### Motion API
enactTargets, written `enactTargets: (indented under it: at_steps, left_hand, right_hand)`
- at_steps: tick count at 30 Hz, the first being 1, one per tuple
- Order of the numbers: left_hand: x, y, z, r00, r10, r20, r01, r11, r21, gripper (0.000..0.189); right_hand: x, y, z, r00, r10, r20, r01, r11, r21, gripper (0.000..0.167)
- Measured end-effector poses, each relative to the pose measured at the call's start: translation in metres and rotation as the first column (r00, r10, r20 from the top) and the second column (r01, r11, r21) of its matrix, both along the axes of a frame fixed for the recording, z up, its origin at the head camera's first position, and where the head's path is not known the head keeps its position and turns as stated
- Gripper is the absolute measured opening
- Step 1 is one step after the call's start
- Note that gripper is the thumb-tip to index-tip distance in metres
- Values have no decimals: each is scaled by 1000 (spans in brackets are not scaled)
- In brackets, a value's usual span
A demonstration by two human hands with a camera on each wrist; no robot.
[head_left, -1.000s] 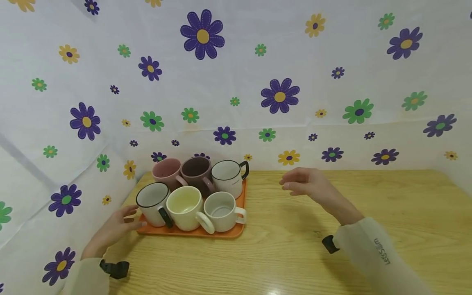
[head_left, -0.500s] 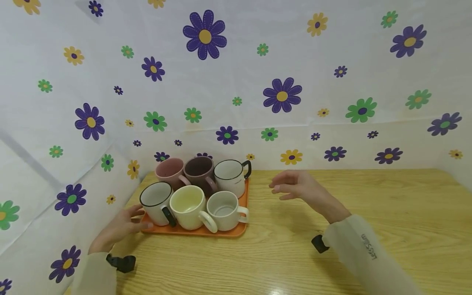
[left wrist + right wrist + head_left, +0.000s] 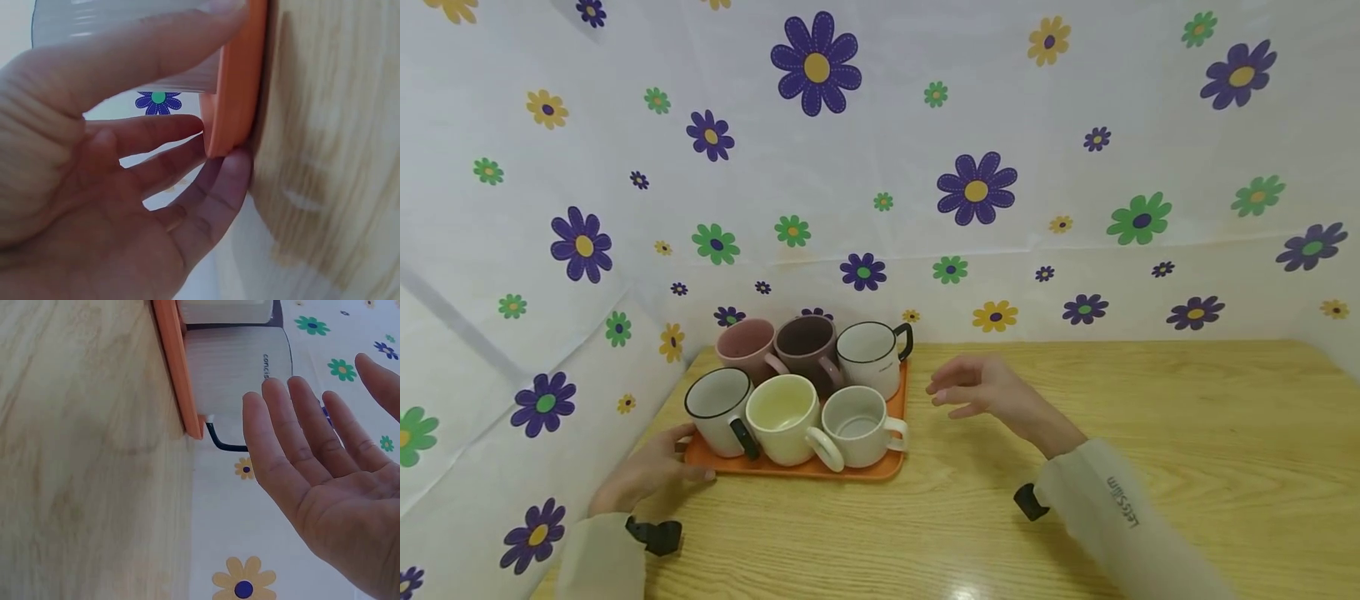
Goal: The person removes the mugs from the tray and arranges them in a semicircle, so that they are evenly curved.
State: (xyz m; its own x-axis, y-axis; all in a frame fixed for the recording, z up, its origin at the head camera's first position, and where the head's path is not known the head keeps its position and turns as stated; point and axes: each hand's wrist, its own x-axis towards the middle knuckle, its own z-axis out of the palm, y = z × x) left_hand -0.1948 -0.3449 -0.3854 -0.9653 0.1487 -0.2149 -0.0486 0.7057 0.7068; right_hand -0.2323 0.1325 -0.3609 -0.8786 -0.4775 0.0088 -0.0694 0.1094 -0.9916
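Observation:
An orange tray [image 3: 865,473] at the left of the table carries several mugs in two rows. My left hand [image 3: 651,468] grips its front left corner. In the left wrist view the thumb lies along one rim while fingertips [image 3: 234,165] curl in at the tray's edge [image 3: 237,94]. Nearest that hand is a white mug with a black rim [image 3: 718,417]. A cream mug [image 3: 782,425] and a pale grey mug [image 3: 856,429] complete the front row. My right hand [image 3: 988,387] hovers right of the tray, fingers relaxed, holding nothing.
Behind stand a pink mug [image 3: 747,350], a dark plum mug [image 3: 805,354] and a white mug with a black handle [image 3: 871,362]. A flowered white cloth [image 3: 880,150] hangs behind and at the left of the wooden table [image 3: 1187,417].
My right hand has moved left toward the tray. My left hand has closed in on the tray's corner, its thumb now at the front rim. The tray and mugs keep their place.

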Motion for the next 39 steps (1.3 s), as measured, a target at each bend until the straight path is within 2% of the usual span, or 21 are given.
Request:
enactTargets:
  at_steps: [8, 17, 24, 28, 34, 39]
  left_hand:
    - [-4, 3, 0, 1000, 14, 11, -13, 999, -46, 89]
    - [-4, 3, 1, 1000, 9, -11, -10, 999, -53, 88]
    - [-3, 4, 0, 999, 3, -39, -5, 999, -44, 84]
    - [-3, 3, -1, 999, 4, -38, -5, 999, -38, 83]
    - [-3, 3, -1, 999, 5, -33, -6, 999, -37, 85]
    - [-3, 3, -1, 1000, 11, -26, -12, 999, -43, 86]
  right_hand:
    - [1, -9, -6, 1000, 22, -10, -22, 998, 56, 33]
    - [0, -20, -12, 995, 92, -24, -92, 995, 25, 44]
    - [2, -32, -19, 986, 157, -58, -158, 987, -6, 43]
    - [5, -39, -22, 982, 174, -75, -176, 984, -18, 48]
    - [6, -47, -26, 980, 191, -53, -192, 981, -18, 51]
    - [9, -54, -30, 979, 203, 1, -202, 977, -73, 58]
